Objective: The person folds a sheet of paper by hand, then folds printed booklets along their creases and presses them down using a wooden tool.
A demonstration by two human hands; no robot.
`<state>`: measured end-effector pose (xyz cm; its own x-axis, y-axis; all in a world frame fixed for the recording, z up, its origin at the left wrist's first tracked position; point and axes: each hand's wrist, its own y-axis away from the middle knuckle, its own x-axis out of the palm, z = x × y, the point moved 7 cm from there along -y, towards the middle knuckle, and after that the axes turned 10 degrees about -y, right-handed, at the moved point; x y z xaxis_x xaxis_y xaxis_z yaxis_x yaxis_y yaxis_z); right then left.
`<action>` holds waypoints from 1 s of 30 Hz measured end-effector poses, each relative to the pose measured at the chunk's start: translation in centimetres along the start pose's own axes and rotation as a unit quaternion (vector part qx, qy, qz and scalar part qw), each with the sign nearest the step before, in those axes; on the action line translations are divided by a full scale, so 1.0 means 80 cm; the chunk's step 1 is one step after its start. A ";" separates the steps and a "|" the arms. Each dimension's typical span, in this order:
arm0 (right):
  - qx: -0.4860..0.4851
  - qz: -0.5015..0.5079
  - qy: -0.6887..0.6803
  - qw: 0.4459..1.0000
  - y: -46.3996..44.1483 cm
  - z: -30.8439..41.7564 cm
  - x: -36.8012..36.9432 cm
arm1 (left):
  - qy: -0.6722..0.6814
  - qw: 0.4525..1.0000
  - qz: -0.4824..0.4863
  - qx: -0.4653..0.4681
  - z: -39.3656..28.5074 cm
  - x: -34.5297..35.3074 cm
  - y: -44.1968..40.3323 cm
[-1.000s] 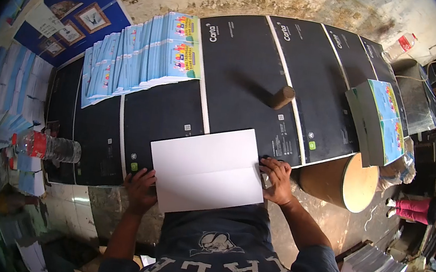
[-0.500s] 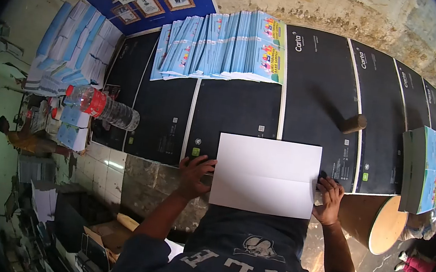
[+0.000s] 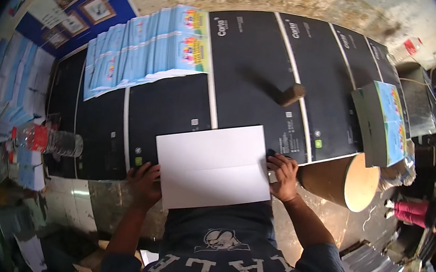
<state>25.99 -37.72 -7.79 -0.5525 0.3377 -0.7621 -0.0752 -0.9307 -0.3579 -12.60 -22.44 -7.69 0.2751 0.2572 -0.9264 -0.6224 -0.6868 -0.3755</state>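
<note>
- Head view: one tabletop (image 3: 173, 106), black-surfaced, crossed by pale strips.
- Booklet row (image 3: 150, 47): one, blue, at the far left of the tabletop; the booklets overlap too closely to be counted.
- White paper (image 3: 214, 168): one visible piece, with one line across it; further sheets beneath cannot be ruled out. It reaches past the tabletop's near edge towards the body. It could slip off or sag if both hands slackened, the overhang being the likely cause; an uneven push from either side could skew or buckle it.
- Booklet stack (image 3: 378, 124): one, at the right end, close to the edge; a knock from the right arm could topple it.
- Bottles: two, red-labelled, one near the left end (image 3: 40, 139), one beyond the far right corner (image 3: 412, 46).
- Hands: two. The left hand (image 3: 144, 180), fingers bent, meets the paper's left edge; the right hand (image 3: 283, 177), similarly bent, lies at its right edge. Whether either pinches cannot be told.
- Brown block (image 3: 291, 95): one, short, right of centre; a sweeping forearm could tip it.
</note>
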 end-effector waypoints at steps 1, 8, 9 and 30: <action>-0.002 -0.004 0.000 1.000 -0.003 0.000 -0.002 | -0.006 1.000 -0.005 0.001 -0.001 -0.004 -0.004; 0.001 -0.006 0.015 1.000 -0.007 0.004 -0.003 | 0.007 1.000 0.021 0.001 0.008 0.004 0.003; 0.004 -0.006 0.014 1.000 -0.008 0.003 -0.005 | 0.008 1.000 0.015 0.004 0.009 0.005 0.003; 0.347 0.280 0.029 0.895 -0.136 -0.016 -0.006 | 0.013 0.950 0.252 -0.183 0.022 0.001 -0.082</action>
<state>28.14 -27.58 -4.22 -0.6225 -0.2207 -0.7509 -0.3089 -0.8123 0.4948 -9.79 -16.76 -5.36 0.0311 -0.1818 -0.9828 -0.3848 -0.9097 0.1561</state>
